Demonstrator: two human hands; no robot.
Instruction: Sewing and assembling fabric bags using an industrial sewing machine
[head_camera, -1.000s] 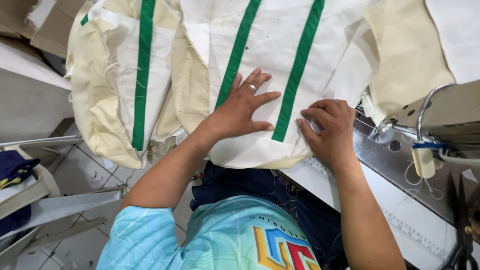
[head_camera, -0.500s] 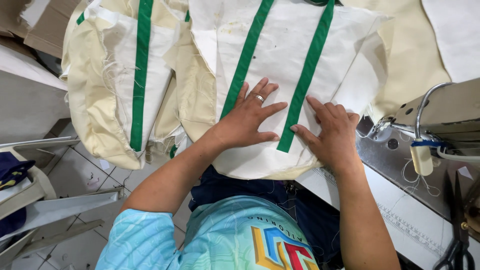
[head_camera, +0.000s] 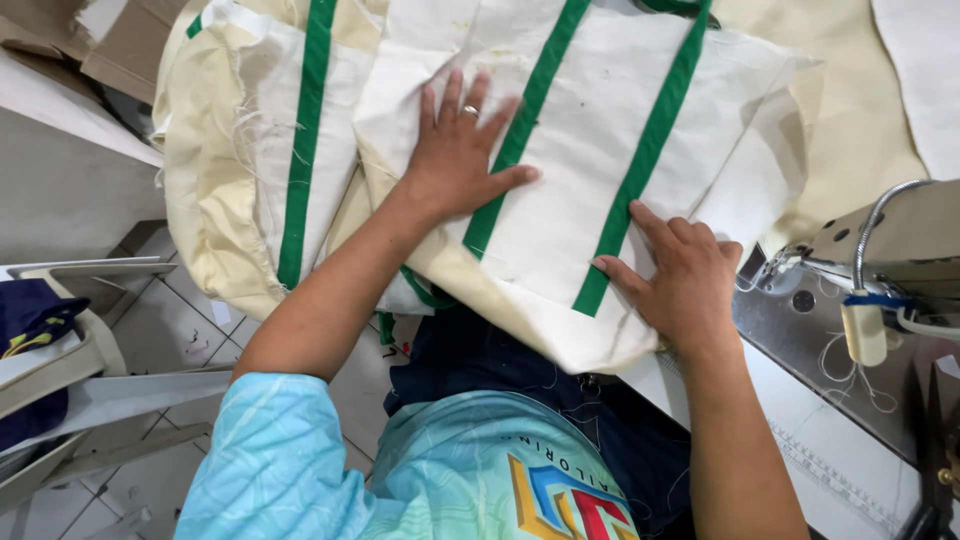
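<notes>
Sewing machine (head_camera: 890, 260) just right of hands (head_camera: 685, 280).

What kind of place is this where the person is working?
Probably a sewing workshop. A sewing machine stands at the right, cream fabric pieces with green straps are piled up, and the left hand and right hand press flat on the top one.

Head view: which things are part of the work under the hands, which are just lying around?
In hand: left hand and right hand, both flat on the cream fabric piece with green straps.

Lying about: second cream piece, sewing machine, cardboard, dark blue cloth.
</notes>
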